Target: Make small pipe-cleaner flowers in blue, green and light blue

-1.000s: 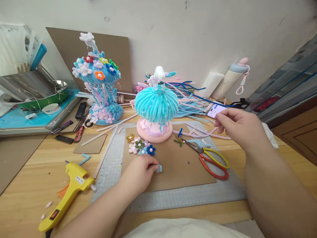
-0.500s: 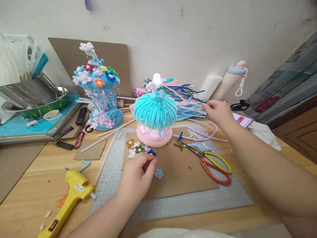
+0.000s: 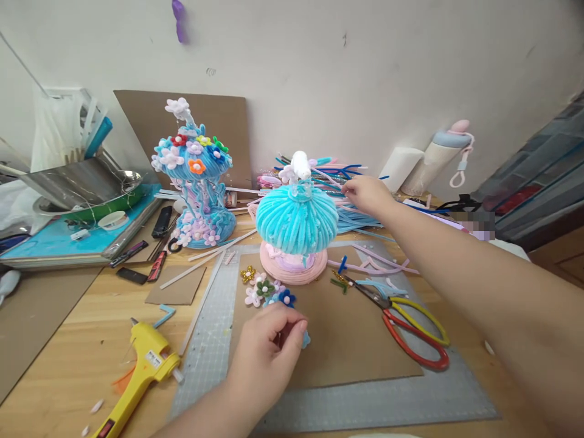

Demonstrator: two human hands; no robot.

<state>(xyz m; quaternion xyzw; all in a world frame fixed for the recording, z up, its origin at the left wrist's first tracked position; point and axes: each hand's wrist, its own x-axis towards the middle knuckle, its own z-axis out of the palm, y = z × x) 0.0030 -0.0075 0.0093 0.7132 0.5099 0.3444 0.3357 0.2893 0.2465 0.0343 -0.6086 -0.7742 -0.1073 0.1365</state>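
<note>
My left hand (image 3: 271, 347) is over the cardboard sheet with thumb and fingertips pinched together; whatever is between them is hidden. A small light-blue flower (image 3: 306, 339) peeks out just behind its fingertips. Beyond the knuckles is a cluster of fuzzy flowers, among them a dark-blue flower (image 3: 286, 297), a green flower (image 3: 264, 288) and a gold flower (image 3: 247, 274). My right hand (image 3: 367, 193) reaches to the back, its fingertips closed on a pipe cleaner in the pile of pipe cleaners (image 3: 358, 217). A turquoise pipe-cleaner dome (image 3: 297, 220) on a round pink base (image 3: 294, 274) stands between the hands.
Red-and-yellow-handled scissors (image 3: 413, 325) lie on the cardboard sheet (image 3: 356, 359) and grey cutting mat (image 3: 328, 407). At left lies a yellow glue gun (image 3: 148, 359). A flower-covered blue model (image 3: 194, 176) stands behind it. A tumbler (image 3: 438, 158) leans at the back right.
My right hand has moved left, deeper into the pipe cleaners. My left hand stays pinched and now partly covers the light-blue flower. The view has shifted, so things sit lower and further right.
</note>
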